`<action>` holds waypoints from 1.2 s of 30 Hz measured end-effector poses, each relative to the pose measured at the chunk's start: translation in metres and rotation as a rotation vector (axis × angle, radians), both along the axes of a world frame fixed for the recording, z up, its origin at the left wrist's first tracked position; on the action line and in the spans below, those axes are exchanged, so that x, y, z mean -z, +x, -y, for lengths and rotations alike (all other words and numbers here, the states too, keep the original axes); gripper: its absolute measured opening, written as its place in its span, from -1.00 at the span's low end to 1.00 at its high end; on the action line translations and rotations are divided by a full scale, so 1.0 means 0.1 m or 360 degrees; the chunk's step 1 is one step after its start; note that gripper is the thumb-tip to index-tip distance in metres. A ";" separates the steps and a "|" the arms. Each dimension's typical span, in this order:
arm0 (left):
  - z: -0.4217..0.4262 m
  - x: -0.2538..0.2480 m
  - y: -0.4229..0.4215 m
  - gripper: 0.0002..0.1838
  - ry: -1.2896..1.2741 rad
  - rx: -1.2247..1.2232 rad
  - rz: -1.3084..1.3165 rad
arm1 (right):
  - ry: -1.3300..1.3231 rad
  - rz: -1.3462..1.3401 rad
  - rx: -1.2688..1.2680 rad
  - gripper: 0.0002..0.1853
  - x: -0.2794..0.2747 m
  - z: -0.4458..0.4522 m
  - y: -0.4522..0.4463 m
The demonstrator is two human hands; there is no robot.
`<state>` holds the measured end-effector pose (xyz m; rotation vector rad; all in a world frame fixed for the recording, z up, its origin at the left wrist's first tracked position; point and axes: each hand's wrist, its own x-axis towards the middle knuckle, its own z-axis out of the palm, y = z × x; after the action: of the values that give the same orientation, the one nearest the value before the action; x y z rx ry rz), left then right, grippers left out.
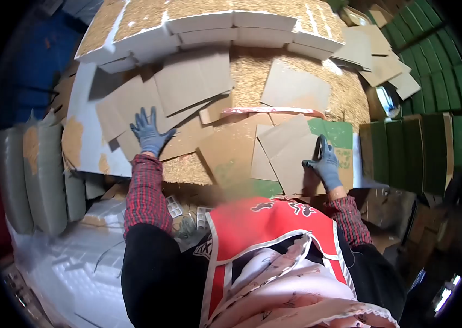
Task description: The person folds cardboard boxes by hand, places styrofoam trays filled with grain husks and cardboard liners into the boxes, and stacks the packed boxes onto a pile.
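Note:
My left hand (151, 134), in a blue-grey glove, rests with spread fingers on flat cardboard sheets (124, 106). More overlapping cardboard pieces (192, 76) lie just beyond it. My right hand (326, 164), gloved alike, is at the right edge of a grey-brown cardboard sheet (291, 150). Its thumb and fingers are apart, and nothing shows gripped between them. Beside this hand is a green-printed cardboard piece (337, 131). A long red-and-white strip (274, 110) lies across the sheets ahead of both hands.
Several white boxes (206, 35) filled with tan grains line the far side of the table. Loose grains (247, 71) cover part of the tabletop. Green boxes (400, 153) are stacked at right. Filled clear bags (42, 175) stand at left, and another cardboard sheet (296, 85) lies farther back.

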<state>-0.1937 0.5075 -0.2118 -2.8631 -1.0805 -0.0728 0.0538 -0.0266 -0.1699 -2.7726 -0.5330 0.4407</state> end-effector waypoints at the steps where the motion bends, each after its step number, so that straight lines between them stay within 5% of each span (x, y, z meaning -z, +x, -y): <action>1: -0.12 -0.07 0.04 0.30 -0.0033 -0.0019 -0.0112 | 0.0032 -0.0108 0.0092 0.20 -0.04 0.01 0.06; 8: 0.17 -1.08 0.36 0.35 -0.0177 -0.0121 -0.0795 | 0.0044 0.0118 0.0134 0.18 0.15 0.16 0.03; 10: 0.57 -0.99 0.22 0.02 -0.0063 0.0276 0.0393 | -0.0005 0.0105 0.0208 0.24 0.15 0.05 -0.03; 12: 1.26 -0.73 0.23 -0.24 -0.1016 0.0365 0.1010 | -0.0098 -0.0056 0.0271 0.24 -0.10 -0.23 -0.13; 13: 1.71 -0.73 0.26 -0.16 -0.1504 0.0169 0.0599 | -0.0071 -0.0012 0.0228 0.22 -0.06 -0.33 -0.19; 14: 2.06 -0.35 0.25 -0.06 -0.1639 0.0098 0.0539 | 0.0019 0.0056 0.0126 0.19 -0.02 -0.44 -0.26; 16: 2.54 -0.39 0.36 -0.04 -0.0839 0.0413 0.0529 | 0.0084 0.0029 -0.0050 0.18 0.00 -0.67 -0.35; 19: 2.55 -0.54 0.48 -0.11 -0.1636 -0.0040 0.0893 | 0.0478 -0.0118 -0.0005 0.04 0.09 -0.57 -0.23; 20: 2.35 -0.12 0.49 -0.28 -0.2213 0.0024 0.1340 | 0.0689 -0.0166 0.0012 0.00 0.17 -0.52 -0.14; 21: 2.21 -0.14 0.46 -0.38 -0.2525 -0.0023 0.1296 | 0.0713 -0.0525 0.0090 -0.13 -0.15 -0.54 -0.14; 24: 2.06 -0.66 0.34 -0.53 -0.2955 -0.0060 0.1154 | 0.1004 -0.0325 0.0201 -0.21 0.09 -0.32 0.28; 26: 1.81 -0.81 0.28 -0.60 -0.2857 0.0013 0.1060 | 0.0826 0.0184 0.0369 -0.27 0.14 -0.27 0.81; 28: 1.56 -0.59 0.14 -0.72 -0.2044 0.0700 0.1199 | 0.0433 0.0492 0.0482 -0.22 0.16 -0.42 1.26; 30: 1.39 -0.49 0.11 -0.73 -0.0825 0.1154 0.0861 | 0.0067 0.0473 0.0561 -0.14 0.00 -0.69 1.48; 31: 1.60 -0.79 0.23 -0.73 -0.1233 0.1176 0.1004 | -0.0017 0.0484 0.0562 -0.09 -0.01 -0.79 1.57; 33: 1.97 -0.70 0.47 -0.68 -0.2682 0.0196 0.1146 | 0.0360 0.0414 0.0528 -0.11 0.16 -0.80 1.83; 34: 2.04 -0.66 0.52 -0.62 -0.2640 0.0198 0.1037 | 0.0538 0.0366 0.0516 -0.12 0.27 -0.78 1.93; 36: 2.09 -0.62 0.61 -0.52 -0.2618 0.0257 0.0780 | 0.2036 -0.0263 0.0851 -0.43 -0.01 -0.87 1.75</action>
<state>-0.1329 0.2984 -0.1496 -4.5822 -1.3165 0.2469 0.2284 0.0606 -0.1685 -1.5133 0.0348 0.1023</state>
